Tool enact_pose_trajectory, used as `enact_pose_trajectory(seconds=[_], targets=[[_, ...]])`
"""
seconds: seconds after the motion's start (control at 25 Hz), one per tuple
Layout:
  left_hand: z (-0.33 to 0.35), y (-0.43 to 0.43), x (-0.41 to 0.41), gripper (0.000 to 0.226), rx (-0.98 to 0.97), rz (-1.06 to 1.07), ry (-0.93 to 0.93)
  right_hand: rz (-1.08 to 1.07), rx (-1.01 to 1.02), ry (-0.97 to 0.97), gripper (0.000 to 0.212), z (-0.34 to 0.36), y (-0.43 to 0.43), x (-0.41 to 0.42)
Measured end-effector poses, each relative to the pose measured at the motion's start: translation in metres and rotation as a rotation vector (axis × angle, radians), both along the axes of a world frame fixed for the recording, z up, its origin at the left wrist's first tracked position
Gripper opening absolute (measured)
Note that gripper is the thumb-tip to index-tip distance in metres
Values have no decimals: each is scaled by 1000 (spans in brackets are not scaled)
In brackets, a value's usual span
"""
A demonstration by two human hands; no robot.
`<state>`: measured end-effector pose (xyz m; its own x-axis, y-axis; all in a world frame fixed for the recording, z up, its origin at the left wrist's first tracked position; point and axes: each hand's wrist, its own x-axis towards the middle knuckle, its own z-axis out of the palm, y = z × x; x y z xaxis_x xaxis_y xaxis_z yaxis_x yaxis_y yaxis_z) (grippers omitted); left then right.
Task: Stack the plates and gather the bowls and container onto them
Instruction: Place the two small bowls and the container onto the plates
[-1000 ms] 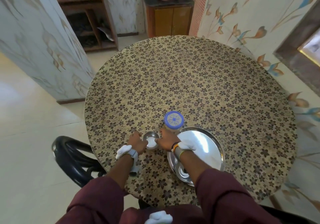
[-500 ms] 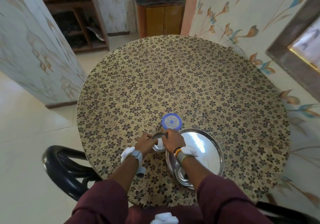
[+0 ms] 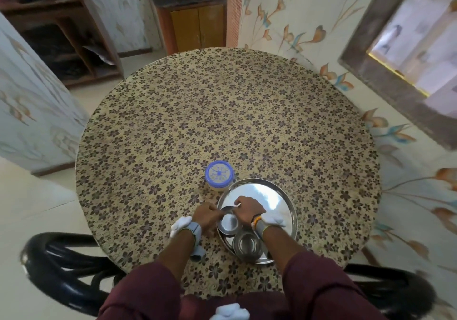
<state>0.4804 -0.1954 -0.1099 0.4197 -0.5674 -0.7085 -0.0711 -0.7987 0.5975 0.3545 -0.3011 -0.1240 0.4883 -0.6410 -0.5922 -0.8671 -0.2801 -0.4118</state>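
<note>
Shiny steel plates (image 3: 269, 201) lie stacked near the table's front edge. A small steel bowl (image 3: 229, 222) sits at the stack's left rim, gripped from both sides by my left hand (image 3: 206, 217) and my right hand (image 3: 247, 209). A second steel bowl (image 3: 248, 245) rests on the plates just in front of it, by my right wrist. A clear container with a blue patterned lid (image 3: 219, 174) stands on the table, touching the far-left rim of the plates.
The round table (image 3: 222, 112) carries a floral cloth. Black chairs stand at the near left (image 3: 61, 265) and near right (image 3: 395, 292). A wooden cabinet (image 3: 195, 20) with a clay pot stands beyond the table, with a patterned wall to the right.
Both hands have carried the small bowl from the tablecloth rightward onto the left edge of the plates. The container and the other bowl stayed put.
</note>
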Motion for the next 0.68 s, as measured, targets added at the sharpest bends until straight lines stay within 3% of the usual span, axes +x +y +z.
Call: enact_pose_trajectory(seconds=[0.16, 0.28, 0.44, 0.56, 0.68], targets=[[17, -20, 24, 32, -129, 159, -174, -52, -50, -148, 49, 22, -26, 31], [21, -38, 40, 69, -175, 228, -44, -87, -24, -204, 55, 31, -41, 56], [25, -47, 37, 72, -209, 220, 83, -120, 14, -224, 64, 31, -39, 69], [25, -54, 34, 77, -324, 343, 34, -273, -79, -295, 58, 38, -43, 62], [18, -68, 30, 72, -367, 305, -36, -415, -161, -348, 42, 47, -57, 41]])
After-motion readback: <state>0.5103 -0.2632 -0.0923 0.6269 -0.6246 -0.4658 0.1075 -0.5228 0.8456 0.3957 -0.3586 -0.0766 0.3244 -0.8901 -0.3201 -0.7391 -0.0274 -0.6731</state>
